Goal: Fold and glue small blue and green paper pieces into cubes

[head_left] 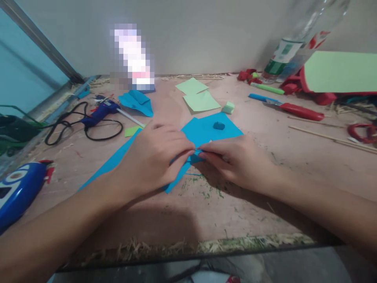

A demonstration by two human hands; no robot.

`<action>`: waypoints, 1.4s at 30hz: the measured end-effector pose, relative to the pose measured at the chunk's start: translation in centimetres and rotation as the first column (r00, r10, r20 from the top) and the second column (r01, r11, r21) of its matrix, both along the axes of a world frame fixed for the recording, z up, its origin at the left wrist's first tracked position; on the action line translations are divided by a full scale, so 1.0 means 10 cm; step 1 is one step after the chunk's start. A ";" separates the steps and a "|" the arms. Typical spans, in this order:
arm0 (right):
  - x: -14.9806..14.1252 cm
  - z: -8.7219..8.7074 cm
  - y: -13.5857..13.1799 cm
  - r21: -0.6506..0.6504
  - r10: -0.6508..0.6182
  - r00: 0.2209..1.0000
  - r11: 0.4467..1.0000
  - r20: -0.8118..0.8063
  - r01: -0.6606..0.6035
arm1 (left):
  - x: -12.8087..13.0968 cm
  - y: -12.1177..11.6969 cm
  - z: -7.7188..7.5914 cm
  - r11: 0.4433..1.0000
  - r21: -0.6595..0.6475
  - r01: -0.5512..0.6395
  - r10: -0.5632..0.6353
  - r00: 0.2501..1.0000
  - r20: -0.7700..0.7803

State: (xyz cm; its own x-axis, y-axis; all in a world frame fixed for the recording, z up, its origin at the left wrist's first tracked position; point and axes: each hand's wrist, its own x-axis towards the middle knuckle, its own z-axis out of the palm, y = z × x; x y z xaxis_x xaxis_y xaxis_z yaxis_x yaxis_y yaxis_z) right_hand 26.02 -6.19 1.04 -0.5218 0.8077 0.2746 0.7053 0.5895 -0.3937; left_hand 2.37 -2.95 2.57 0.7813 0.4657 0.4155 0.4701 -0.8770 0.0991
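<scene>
We hold our two hands close together over the middle of the worktop [294, 188], the fingertips nearly meeting. Our left hand [156, 151] and right hand [240, 157] each pinch a small blue piece [196, 151] between thumb and forefinger; the fingers cover most of it, so we cannot tell its full shape. Under and behind it lies a blue sheet [229, 125], one corner pointing to the front edge, with a blue lump [218, 125] on top. A blue strip [110, 167] runs beneath our left forearm.

Toward the back edge we have two green sheets [203, 101], overlapping, and a green cube [228, 107] just beside the nearer one. Near the left edge lie a glue gun [101, 112] with its looping cable, a folded blue paper [137, 103] and a green slip [132, 131]; closer to the front left corner sits a blue device [25, 192], cut off by the view.

Toward the right edge we see a red-handled tool [302, 111], a green stick [267, 88] and thin sticks [324, 136]. Bottles [282, 55] stand near the back right corner, next to a red tray [303, 80] bearing green paper [341, 72]. Green crumbs [212, 190] dot the surface between our hands and the front edge.
</scene>
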 end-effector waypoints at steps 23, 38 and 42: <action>0.02 -0.02 -0.01 -0.007 0.033 0.999 0.999 -0.008 -0.033 | 0.04 -0.02 -0.05 0.997 0.075 0.014 -0.010 0.998 -0.060; 0.04 0.04 -0.02 -0.059 -0.007 1.000 0.998 0.013 0.008 | 0.02 0.01 -0.06 0.999 0.039 0.014 -0.013 0.999 -0.050; 0.05 0.01 -0.01 -0.014 0.030 0.998 0.999 0.046 -0.029 | 0.04 -0.01 -0.07 1.000 0.024 0.014 -0.012 0.996 -0.089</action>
State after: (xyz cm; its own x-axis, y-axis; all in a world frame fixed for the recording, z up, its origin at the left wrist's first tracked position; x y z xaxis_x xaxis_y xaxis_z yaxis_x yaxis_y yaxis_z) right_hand 26.52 -6.29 1.14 -0.5575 0.7951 0.2386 0.7052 0.6053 -0.3693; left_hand 2.82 -3.00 1.85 0.8217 0.4457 0.3552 0.4644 -0.8849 0.0361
